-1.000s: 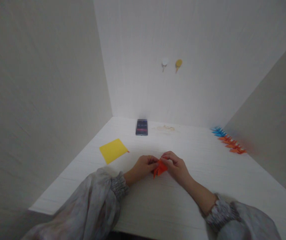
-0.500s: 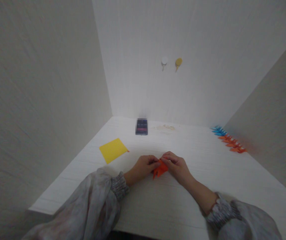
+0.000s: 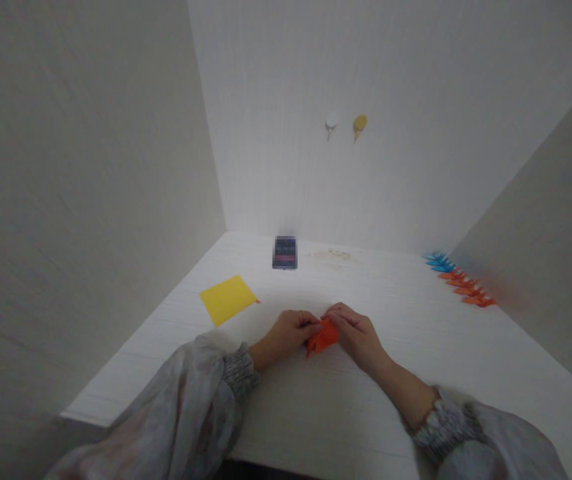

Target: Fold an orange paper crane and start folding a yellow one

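Note:
A partly folded piece of orange origami paper point(image 3: 324, 337) is held between my two hands, just above the white table. My left hand point(image 3: 293, 331) pinches its left upper edge between thumb and fingers; a ring shows on one finger. On the other side, my right hand point(image 3: 355, 331) grips the upper right of the paper, thumb in front and fingers behind. A pointed corner of the paper hangs down at the lower left. The fingertips at the top edge partly hide the folds.
Yellow paper sheets point(image 3: 229, 299) lie to the left, with a small orange tip at their right corner. A dark, blurred-out flat object point(image 3: 285, 253) stands near the back wall. Folded orange paper pieces point(image 3: 466, 288) and blue ones point(image 3: 440, 261) line the right wall. Two hooks point(image 3: 360, 123) hang on the back wall.
My right thumb has shifted slightly on the orange paper, showing more of its upper part. Both hands keep their hold. The view has moved very slightly.

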Available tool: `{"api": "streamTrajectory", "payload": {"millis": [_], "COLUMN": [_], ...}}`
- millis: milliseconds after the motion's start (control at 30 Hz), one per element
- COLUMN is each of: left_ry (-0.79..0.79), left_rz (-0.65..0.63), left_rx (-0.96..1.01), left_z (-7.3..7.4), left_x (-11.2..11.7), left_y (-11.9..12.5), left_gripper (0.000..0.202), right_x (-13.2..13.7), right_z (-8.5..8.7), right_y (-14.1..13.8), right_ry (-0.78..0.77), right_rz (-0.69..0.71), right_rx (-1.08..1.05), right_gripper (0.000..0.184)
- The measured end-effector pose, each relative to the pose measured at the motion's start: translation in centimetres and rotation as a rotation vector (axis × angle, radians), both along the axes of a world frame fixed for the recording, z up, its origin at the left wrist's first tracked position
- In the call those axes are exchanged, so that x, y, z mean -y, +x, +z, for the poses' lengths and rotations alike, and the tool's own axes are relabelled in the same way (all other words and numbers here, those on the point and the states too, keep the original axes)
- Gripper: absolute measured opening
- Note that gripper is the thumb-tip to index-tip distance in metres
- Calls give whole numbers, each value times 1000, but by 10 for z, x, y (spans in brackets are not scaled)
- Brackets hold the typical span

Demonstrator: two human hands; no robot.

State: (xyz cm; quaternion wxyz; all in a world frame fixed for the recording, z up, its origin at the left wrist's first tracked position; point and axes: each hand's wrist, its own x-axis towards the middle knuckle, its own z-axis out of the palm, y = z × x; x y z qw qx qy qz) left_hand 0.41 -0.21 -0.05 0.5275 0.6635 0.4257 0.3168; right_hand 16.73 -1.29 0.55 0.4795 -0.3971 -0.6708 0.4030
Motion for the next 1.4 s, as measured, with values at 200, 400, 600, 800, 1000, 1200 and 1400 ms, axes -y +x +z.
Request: {"api": "streamTrajectory", "payload": {"millis": [200,400,600,800,1000,1200,1400], "left_ry": [39,105,105,68,-29,2,-13], "left_rz": [-6,3,13,4,-28,-33,-35], "left_rx": [-67,-128,-129,-98,36,52,43], "left_z": [0,2,-2,-1,-2,-4,0], "left_x": [-1,0,-2,0,1,1,2], "left_y": [-1,-2,-2,-1,2,1,1], "left_gripper": [23,23,25,23,25,29,31], "right_x": [-1,-5,-7,-4,-2,-3,-1], "right_z": [0,-1,-6,-3,0,-2,0], "right_y": [0,4,2,2,1,0,-1], "right_ry": [43,48,24,37,58,43,9], "right_rz": [-51,-122,-73,-60,-125,-120,-45], "right_rx": [-16,-16,94,93,133,141,135], "right_gripper": [25,25,14,17,20,18,14]}}
